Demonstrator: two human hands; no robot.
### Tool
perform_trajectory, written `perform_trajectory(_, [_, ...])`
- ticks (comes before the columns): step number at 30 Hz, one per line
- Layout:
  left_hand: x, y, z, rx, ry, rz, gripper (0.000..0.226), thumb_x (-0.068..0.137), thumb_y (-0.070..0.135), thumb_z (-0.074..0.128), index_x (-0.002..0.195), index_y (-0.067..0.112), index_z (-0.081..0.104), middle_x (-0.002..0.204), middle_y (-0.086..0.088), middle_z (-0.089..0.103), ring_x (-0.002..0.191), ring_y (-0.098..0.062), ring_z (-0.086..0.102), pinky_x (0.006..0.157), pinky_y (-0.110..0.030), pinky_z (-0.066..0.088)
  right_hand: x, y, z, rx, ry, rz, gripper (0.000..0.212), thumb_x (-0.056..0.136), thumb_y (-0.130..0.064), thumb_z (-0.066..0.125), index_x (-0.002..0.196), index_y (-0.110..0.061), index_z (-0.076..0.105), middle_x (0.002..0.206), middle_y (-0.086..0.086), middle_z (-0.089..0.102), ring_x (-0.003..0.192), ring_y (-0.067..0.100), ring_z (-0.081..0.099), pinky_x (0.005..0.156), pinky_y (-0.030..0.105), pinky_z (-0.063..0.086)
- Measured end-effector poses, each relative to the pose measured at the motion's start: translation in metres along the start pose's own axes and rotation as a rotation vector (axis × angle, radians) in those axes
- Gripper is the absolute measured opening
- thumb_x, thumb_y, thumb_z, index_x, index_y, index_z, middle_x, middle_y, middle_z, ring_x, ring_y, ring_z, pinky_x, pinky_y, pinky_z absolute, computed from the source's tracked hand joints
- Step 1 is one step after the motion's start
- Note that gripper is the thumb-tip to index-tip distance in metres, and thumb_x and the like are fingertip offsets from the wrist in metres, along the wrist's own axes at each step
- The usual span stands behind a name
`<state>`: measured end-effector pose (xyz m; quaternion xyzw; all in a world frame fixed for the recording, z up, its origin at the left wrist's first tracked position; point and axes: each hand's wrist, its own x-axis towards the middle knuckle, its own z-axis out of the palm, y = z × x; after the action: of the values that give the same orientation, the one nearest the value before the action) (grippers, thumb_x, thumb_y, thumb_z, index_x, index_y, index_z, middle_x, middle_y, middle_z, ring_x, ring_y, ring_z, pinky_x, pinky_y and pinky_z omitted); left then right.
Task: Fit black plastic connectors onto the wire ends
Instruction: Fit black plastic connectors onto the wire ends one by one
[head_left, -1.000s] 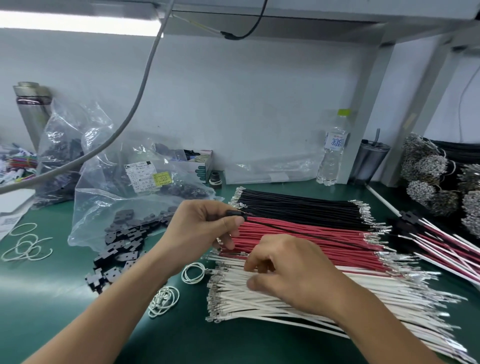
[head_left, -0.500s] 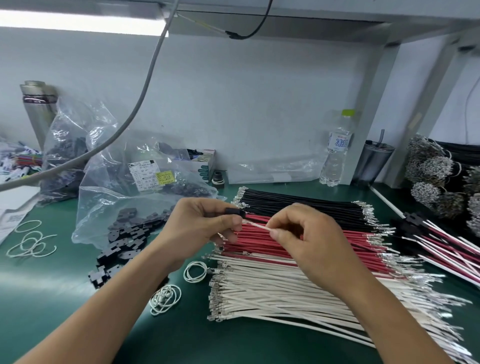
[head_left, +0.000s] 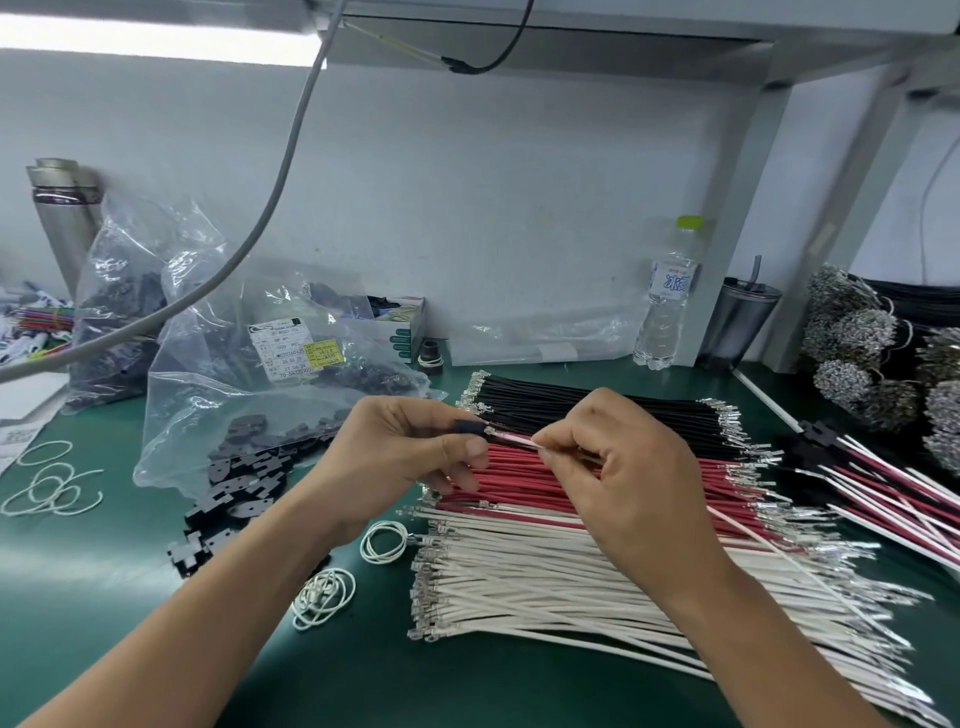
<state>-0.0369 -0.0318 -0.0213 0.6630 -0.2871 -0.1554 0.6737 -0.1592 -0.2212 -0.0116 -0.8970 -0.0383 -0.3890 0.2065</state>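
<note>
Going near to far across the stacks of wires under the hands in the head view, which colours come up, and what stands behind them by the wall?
White wires → red wires → black wires → clear water bottle with a green cap standing by the wall.

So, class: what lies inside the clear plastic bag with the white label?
Through the clear plastic bag you can see black plastic connectors, some spilling from its mouth onto the green mat. Folds and glare hide how many are inside.
</note>
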Motion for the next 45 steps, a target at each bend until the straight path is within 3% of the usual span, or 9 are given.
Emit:
perform_trajectory(8, [-0.003,0.000,-0.004,0.100,-0.116,0.020,0.014,0.078,0.019,0.081,0.089,0.012,0.083,0.083,-0.019,0.077,0.068,-0.025,0.075,0.064,-0.028,0.061,-0.001,0.007,0.009,0.303,-0.055,0.115,0.015,0.083,-0.009,0.080,0.086,-0.023,0.078,0.082,-0.013,0.060,0.081,0.010,0.064,0.068,0.013,0.046])
perform_trajectory(13, [-0.004,0.001,-0.007,0.175,-0.124,0.041,0.016,0.079,0.024,0.080,0.090,0.013,0.082,0.083,-0.017,0.078,0.069,-0.026,0.075,0.062,-0.027,0.059,-0.006,0.004,0.012,0.098,-0.053,-0.084,0.006,0.087,-0.009,0.076,0.090,-0.015,0.077,0.083,-0.014,0.054,0.076,0.008,0.059,0.068,0.013,0.046])
perform_trajectory(16, [-0.004,0.002,-0.008,0.174,-0.145,0.046,0.011,0.081,0.019,0.080,0.089,0.012,0.082,0.080,-0.017,0.077,0.066,-0.024,0.074,0.060,-0.023,0.056,-0.005,0.006,0.012,0.186,-0.033,-0.005,0.007,0.087,-0.010,0.076,0.091,-0.016,0.078,0.083,-0.015,0.056,0.080,0.009,0.061,0.069,0.013,0.046])
perform_trajectory(22, [-0.006,0.003,-0.001,0.271,-0.142,0.071,0.008,0.081,0.022,0.081,0.086,0.016,0.083,0.074,-0.011,0.077,0.061,-0.017,0.072,0.058,-0.017,0.053,-0.006,0.002,0.015,0.060,-0.062,-0.147,0.003,0.089,-0.010,0.074,0.091,-0.011,0.075,0.085,-0.007,0.057,0.076,0.008,0.057,0.066,0.026,0.051])
perform_trajectory(27, [-0.003,0.002,0.000,0.208,-0.093,0.065,0.013,0.079,0.030,0.081,0.086,0.020,0.082,0.078,-0.013,0.077,0.064,-0.022,0.073,0.058,-0.024,0.053,-0.001,0.006,0.013,0.206,-0.075,0.054,0.003,0.088,-0.021,0.077,0.086,-0.023,0.075,0.081,-0.015,0.059,0.082,0.008,0.060,0.069,0.015,0.044])
perform_trajectory(33, [-0.004,0.000,-0.003,0.224,-0.162,0.073,0.018,0.081,0.031,0.080,0.092,0.017,0.083,0.081,-0.014,0.078,0.073,-0.031,0.075,0.076,-0.048,0.061,-0.002,0.001,0.017,0.149,-0.059,-0.028,0.008,0.089,-0.017,0.075,0.082,-0.015,0.072,0.079,-0.011,0.055,0.074,0.010,0.056,0.064,0.020,0.045])
perform_trajectory(37, [-0.004,0.001,-0.003,0.241,-0.154,0.109,0.016,0.082,0.030,0.080,0.092,0.018,0.083,0.080,-0.013,0.078,0.071,-0.030,0.075,0.072,-0.044,0.060,-0.002,0.000,0.015,0.113,-0.039,-0.083,0.009,0.090,-0.018,0.073,0.082,-0.014,0.072,0.080,-0.010,0.056,0.072,0.009,0.055,0.063,0.032,0.049])
perform_trajectory(41, [-0.003,0.010,-0.004,0.195,-0.099,0.189,0.011,0.081,0.024,0.080,0.089,0.017,0.083,0.078,-0.015,0.077,0.065,-0.025,0.073,0.062,-0.028,0.058,0.005,0.003,0.006,-0.049,0.052,-0.107,0.016,0.096,-0.039,0.065,0.089,-0.026,0.069,0.085,-0.017,0.056,0.080,0.004,0.051,0.066,0.025,0.045])
perform_trajectory(45, [-0.006,0.026,-0.020,0.157,0.052,0.225,0.024,0.079,0.025,0.077,0.099,0.014,0.082,0.086,-0.014,0.079,0.073,-0.021,0.075,0.063,-0.022,0.057,0.001,0.011,0.010,-0.092,-0.113,-0.039,0.026,0.103,-0.051,0.040,0.097,-0.036,0.060,0.085,-0.020,0.052,0.078,0.003,0.051,0.062,0.023,0.038])
